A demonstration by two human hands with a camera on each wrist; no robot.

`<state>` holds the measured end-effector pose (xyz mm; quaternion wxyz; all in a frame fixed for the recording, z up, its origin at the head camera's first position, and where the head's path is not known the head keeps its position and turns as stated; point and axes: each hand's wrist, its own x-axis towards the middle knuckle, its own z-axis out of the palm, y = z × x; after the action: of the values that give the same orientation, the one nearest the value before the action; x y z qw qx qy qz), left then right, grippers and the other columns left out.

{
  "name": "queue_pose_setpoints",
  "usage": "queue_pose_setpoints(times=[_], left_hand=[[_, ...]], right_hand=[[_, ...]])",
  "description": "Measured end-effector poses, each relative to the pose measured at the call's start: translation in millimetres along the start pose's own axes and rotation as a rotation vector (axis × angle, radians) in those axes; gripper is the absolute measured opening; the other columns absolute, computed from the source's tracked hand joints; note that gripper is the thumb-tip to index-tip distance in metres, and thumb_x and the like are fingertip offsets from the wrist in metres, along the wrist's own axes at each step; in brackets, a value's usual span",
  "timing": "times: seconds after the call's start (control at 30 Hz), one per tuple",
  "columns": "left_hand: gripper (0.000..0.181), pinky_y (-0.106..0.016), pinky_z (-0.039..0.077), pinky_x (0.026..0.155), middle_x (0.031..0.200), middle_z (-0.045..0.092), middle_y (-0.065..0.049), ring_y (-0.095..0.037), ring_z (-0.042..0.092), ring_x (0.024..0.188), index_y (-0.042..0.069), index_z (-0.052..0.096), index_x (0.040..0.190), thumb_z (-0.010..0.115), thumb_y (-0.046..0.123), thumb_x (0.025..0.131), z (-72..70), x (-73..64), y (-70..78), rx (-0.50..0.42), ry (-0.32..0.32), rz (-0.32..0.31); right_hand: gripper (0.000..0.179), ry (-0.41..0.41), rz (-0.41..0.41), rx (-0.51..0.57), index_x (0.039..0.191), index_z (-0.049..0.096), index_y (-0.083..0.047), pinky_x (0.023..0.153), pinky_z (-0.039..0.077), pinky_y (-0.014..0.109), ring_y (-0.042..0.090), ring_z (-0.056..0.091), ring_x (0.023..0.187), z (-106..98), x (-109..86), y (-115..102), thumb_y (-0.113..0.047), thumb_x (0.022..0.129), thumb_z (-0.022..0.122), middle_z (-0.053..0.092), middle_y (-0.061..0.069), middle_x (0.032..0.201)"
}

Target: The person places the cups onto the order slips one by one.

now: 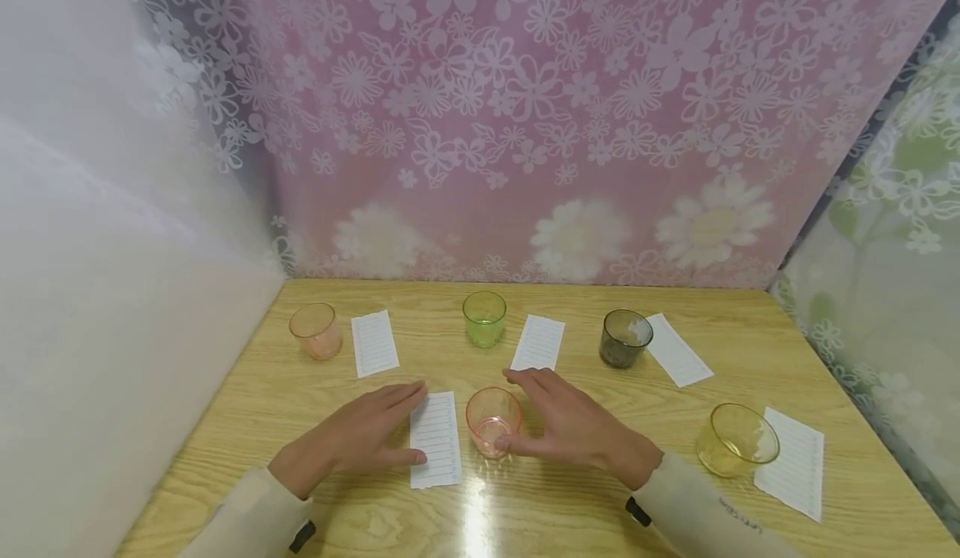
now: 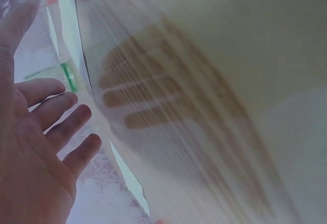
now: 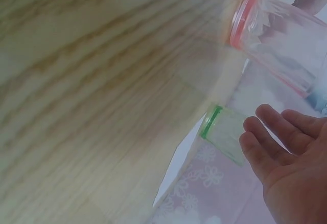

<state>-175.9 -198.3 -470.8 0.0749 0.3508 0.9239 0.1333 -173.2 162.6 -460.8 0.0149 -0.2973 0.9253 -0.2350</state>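
Two in play: left hand (image 1: 360,433) by the lined slip (image 1: 438,445), right hand (image 1: 572,426) beside the pink cup (image 1: 489,419), both parted and loose-fingered!

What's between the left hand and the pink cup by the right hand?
Ruled paper lies between the left hand and the pink cup; the head view shows it.

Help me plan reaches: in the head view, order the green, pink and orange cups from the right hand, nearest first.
1. Pink cup, just left of the right hand
2. Green cup, back middle
3. Orange cup, back left
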Motion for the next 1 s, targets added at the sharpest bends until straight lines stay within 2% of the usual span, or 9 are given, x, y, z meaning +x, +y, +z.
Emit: queue_pose_setpoints(times=[0.23, 0.57, 0.77, 1.0], left_hand=[[0.095, -0.059, 0.044, 0.124, 0.174, 0.042, -0.016, -0.04, 0.047, 0.156, 0.001, 0.043, 0.166, 0.068, 0.066, 0.101, 2.8, -7.6, 2.0, 0.014, 0.005, -0.012], [0.096, -0.058, 0.043, 0.124, 0.173, 0.042, -0.015, -0.038, 0.047, 0.156, 0.001, 0.044, 0.165, 0.068, 0.067, 0.1, 4.7, -10.2, 6.7, 0.023, -0.004, -0.016], [0.096, -0.059, 0.042, 0.125, 0.174, 0.042, -0.015, -0.037, 0.046, 0.157, 0.001, 0.044, 0.165, 0.066, 0.069, 0.101, 8.8, -10.4, 5.3, 0.049, -0.009, -0.021], [0.096, -0.059, 0.04, 0.126, 0.175, 0.041, -0.013, -0.038, 0.043, 0.159, 0.003, 0.045, 0.165, 0.065, 0.07, 0.101, 12.6, -12.3, 5.1, 0.051, -0.01, -0.034]], right_hand=[[0.101, -0.013, -0.005, 0.001, 0.164, 0.048, -0.016, 0.11, 0.057, 0.054, 0.028, 0.059, 0.142, 3.8, 0.7, -3.6, -0.083, 0.091, 0.068, 0.059, 0.008, 0.155], [0.091, 0.052, -0.103, -0.05, 0.155, 0.055, -0.014, 0.104, 0.061, 0.047, 0.022, 0.066, 0.13, 8.2, 1.5, -4.8, -0.076, 0.091, 0.074, 0.065, 0.004, 0.142], [0.084, 0.051, -0.091, -0.035, 0.149, 0.059, -0.015, 0.103, 0.061, 0.047, 0.02, 0.067, 0.125, 10.6, 1.3, -4.0, -0.075, 0.092, 0.074, 0.066, 0.001, 0.137], [0.079, 0.048, -0.08, -0.01, 0.148, 0.06, -0.014, 0.104, 0.06, 0.048, 0.022, 0.067, 0.128, 13.1, 1.3, -3.7, -0.07, 0.094, 0.075, 0.066, 0.001, 0.14]])
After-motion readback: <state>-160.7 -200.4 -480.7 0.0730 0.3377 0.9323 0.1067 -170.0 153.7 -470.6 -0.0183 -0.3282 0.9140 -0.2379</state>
